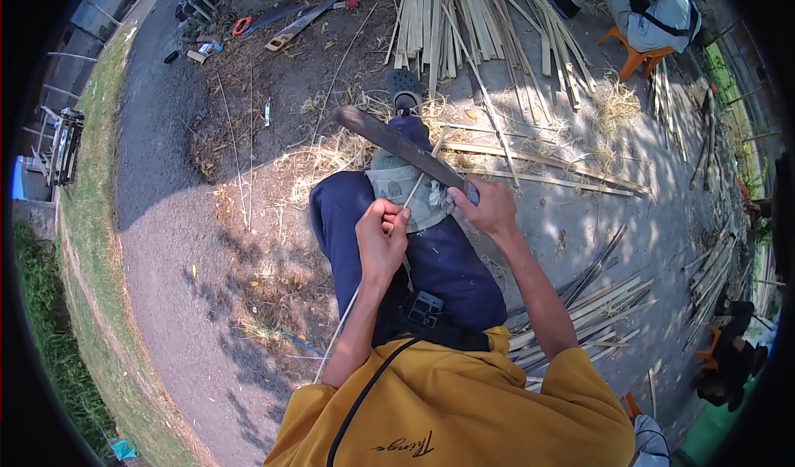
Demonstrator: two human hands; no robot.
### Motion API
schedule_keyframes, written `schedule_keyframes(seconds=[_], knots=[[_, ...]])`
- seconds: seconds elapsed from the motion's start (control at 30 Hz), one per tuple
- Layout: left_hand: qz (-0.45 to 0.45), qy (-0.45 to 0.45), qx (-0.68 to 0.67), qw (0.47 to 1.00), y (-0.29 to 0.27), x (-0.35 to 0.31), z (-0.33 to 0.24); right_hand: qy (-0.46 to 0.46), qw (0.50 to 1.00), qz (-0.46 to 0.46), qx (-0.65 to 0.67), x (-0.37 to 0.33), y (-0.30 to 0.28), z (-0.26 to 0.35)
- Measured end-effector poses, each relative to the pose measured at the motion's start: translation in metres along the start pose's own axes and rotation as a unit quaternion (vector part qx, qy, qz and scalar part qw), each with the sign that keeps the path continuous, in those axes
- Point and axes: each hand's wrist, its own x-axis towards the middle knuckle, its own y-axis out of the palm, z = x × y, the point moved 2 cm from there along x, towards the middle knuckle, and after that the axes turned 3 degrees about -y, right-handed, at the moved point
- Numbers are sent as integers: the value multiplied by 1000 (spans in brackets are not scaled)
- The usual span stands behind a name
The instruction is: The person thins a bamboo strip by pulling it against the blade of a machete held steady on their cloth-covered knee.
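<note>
Strip of thin pale wood (416,190) is in L hand (383,242): thumb + fingertips pinched on it, other fingers curled. Far part exits fingers at approx 1 o'clock; tail runs back to 7 o'clock, along outer side of L forearm. Middle stretch hidden by hand/wrist.

R hand (490,208) sits at 2-3 o'clock from L, a short gap btw them. It's clenched round near end of long dark flat metal blade (397,142), thumb up against it; handle mostly hidden in palm. Blade points to 10 o'clock from R hand, crossing strip just beyond L fingertips. So rel. to R hand, the crossing is at 10 o'clock, close by. Can't tell if edge bites in or only touches.

Under both: worn grey-green cloth pad (389,190), over navy fabric trousers (443,260). Whitish crumpled wad (436,194) next to R thumb, too blurred to ID.

Surroundings, clock from frame ctr: dark grey perforated clog (403,84) at 12; big fan of pale wooden slats (451,32) at 12-1; orange-handled saws (290,30) at 11; co-worker in light clothes (662,12) on orange plastic stool (636,55) at 2; more slats at 4.
</note>
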Motion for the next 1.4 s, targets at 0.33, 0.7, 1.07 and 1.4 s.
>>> schedule_keyframes(seconds=[0.33, 0.7, 1.07, 1.4], knots=[[-29, 25, 29, 999, 0, -4, 2, -43, 998, -39, -29, -7, -5, 3], [-42, 75, 52, 995, 2, -6, 6, -53, 997, -22, -45, -16, -2, 9], [-75, 75, 79, 991, 9, -10, -3, -32, 999, -24, -21, -20, 2, 11], [-69, 66, 152, 984, 8, -13, -11, 18, 998, -43, 31, -21, 6, 13]])
